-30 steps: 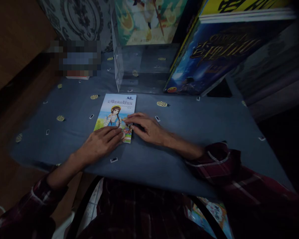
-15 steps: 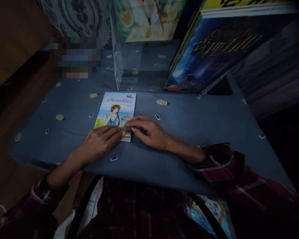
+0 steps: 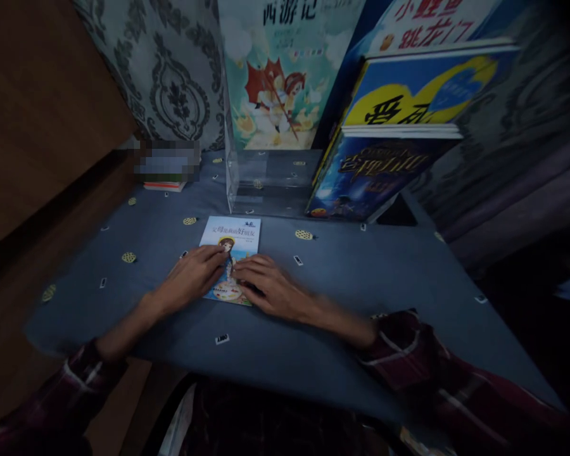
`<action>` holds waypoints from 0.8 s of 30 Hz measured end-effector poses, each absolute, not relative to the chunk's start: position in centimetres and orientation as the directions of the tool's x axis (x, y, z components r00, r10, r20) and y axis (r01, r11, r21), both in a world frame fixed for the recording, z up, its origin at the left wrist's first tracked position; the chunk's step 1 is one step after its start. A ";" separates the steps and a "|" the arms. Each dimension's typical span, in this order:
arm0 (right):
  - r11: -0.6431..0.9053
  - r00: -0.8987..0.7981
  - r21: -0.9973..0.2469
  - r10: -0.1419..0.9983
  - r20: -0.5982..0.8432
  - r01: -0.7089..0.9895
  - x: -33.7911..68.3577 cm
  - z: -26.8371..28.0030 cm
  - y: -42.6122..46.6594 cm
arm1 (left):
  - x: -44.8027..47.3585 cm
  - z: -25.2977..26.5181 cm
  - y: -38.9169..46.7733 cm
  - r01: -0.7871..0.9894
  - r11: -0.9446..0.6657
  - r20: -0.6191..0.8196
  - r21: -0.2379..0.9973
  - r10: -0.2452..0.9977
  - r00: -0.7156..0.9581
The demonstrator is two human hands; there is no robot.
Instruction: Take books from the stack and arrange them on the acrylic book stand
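A thin paperback book [image 3: 232, 226] lies flat on the blue cloth-covered table, its illustrated front cover facing up. My left hand [image 3: 197, 269] rests over the book's left side, fingers stretched out across the cover picture. From the right, my right hand [image 3: 270, 288] reaches over the lower right part of the cover, fingers extended and slightly bent. The fingertips of both hands come close together near the middle of the book. Neither hand grips it. Parts of the cover are hidden under the hands.
Behind the book stands a clear acrylic stand [image 3: 275, 190] with a picture book [image 3: 285, 95] in it. To its right, several large books lean upright, a dark blue book [image 3: 361, 177] in front. A small stack of books [image 3: 164, 174], partly blurred, sits at the back left. Patterned curtain hangs behind.
The view has tilted up, showing more of the standing books. My left hand has moved farther up the cover, and the lower part of the picture is now uncovered.
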State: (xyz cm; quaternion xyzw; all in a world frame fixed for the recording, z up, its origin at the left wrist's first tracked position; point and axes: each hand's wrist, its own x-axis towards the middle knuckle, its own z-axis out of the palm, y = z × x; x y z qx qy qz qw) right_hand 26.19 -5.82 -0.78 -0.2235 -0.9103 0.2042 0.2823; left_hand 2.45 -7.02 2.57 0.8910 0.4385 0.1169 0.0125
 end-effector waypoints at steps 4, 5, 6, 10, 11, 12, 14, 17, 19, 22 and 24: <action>0.751 -0.711 -0.422 0.642 0.287 0.508 24.8 -0.8 -3.3 | 1.5 0.7 -3.1 0.865 -0.484 0.212 0.134 0.867 0.452; 0.709 -0.679 -0.417 0.691 0.250 0.568 24.6 -0.8 -2.5 | 1.3 0.2 -2.3 0.881 -0.453 0.219 0.135 0.881 0.419; 0.662 -0.641 -0.415 0.737 0.212 0.624 24.6 -0.8 -1.8 | 1.2 -0.2 -1.7 0.895 -0.425 0.226 0.134 0.893 0.390; 0.533 -0.533 -0.400 0.837 0.123 0.745 24.7 -0.7 0.1 | 0.7 -1.3 -0.7 0.912 -0.390 0.265 0.124 0.899 0.349; 0.528 -0.525 -0.394 0.842 0.126 0.752 24.8 -0.8 0.3 | 0.6 -1.5 -0.7 0.911 -0.393 0.282 0.122 0.894 0.348; 0.530 -0.522 -0.387 0.842 0.135 0.755 24.9 -0.8 0.3 | 0.6 -1.7 -0.8 0.909 -0.398 0.300 0.121 0.888 0.349; 0.536 -0.520 -0.370 0.840 0.152 0.758 24.9 -0.9 0.1 | 0.5 -1.9 -0.7 0.904 -0.407 0.321 0.128 0.880 0.351; 0.529 -0.513 -0.343 0.846 0.144 0.776 24.7 -0.8 -0.2 | 0.3 -1.9 -0.3 0.905 -0.397 0.281 0.150 0.895 0.346; 0.516 -0.504 -0.330 0.854 0.126 0.791 24.6 -0.6 -0.3 | 0.3 -1.8 0.0 0.908 -0.388 0.246 0.157 0.906 0.344; 0.505 -0.500 -0.317 0.860 0.103 0.803 24.4 -0.3 -0.4 | 0.2 -1.8 0.3 0.906 -0.388 0.244 0.168 0.907 0.343; 0.499 -0.499 -0.312 0.862 0.085 0.809 24.4 -0.1 -0.5 | 0.2 -1.9 0.3 0.905 -0.383 0.252 0.188 0.909 0.332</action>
